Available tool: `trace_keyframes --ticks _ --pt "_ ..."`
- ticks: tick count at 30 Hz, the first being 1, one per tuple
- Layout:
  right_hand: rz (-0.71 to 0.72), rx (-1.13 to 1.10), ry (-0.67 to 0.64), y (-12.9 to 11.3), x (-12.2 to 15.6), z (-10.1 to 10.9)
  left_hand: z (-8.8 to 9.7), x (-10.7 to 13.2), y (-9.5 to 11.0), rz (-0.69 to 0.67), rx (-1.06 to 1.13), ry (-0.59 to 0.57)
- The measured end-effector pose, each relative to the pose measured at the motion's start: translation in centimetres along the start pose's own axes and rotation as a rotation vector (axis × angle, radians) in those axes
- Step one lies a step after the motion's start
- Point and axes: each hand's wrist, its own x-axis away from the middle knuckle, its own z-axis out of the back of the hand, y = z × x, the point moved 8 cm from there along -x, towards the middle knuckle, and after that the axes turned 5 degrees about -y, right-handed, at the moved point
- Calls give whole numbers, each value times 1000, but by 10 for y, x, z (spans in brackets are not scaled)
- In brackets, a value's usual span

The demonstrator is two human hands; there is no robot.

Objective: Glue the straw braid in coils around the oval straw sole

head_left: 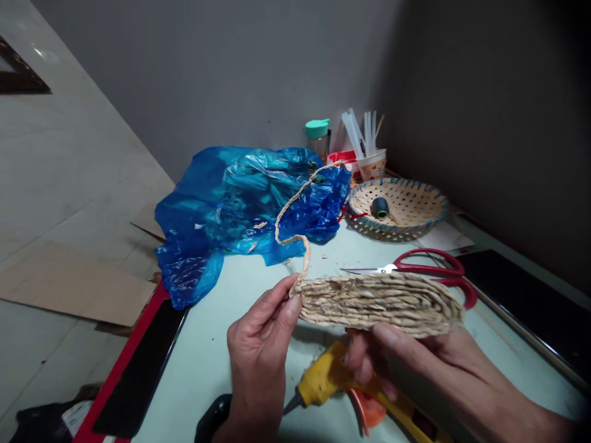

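Note:
A flat oval coil of twisted straw rope [378, 303] is held up above the table between both hands. My left hand [265, 335] pinches its left end, where the loose rope tail [306, 249] leaves the coil and runs up over the blue bag. My right hand [415, 357] supports the coil from below and at the right end, thumb on its near side, other fingers curled beneath. Under the coil lies a yellow hot glue gun [323, 376] with its dark nozzle toward the left. Red-handled scissors [429, 263] lie just behind the coil, partly hidden by it.
A crumpled blue plastic bag [249, 203] covers the table's back left. A woven basket [415, 206] holding a dark spool [379, 207] stands back right, near a paper cup [372, 165] of glue sticks and a green-lidded jar [317, 132]. Black panels flank the pale tabletop [203, 351].

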Motion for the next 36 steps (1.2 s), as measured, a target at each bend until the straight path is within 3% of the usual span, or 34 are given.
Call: trace_keyframes --ticks 6,17,31,36 --pt "-54 -91 -41 0 -1 0 -4 1 0 22 15 -45" --pt "-68 -310 -92 6 -3 -1 -13 10 11 77 0 -25" --pt "-78 -369 -126 11 0 -5 -14 6 4 97 9 -133" --pt "-73 -416 -147 12 2 -8 -15 9 8 125 19 -87"
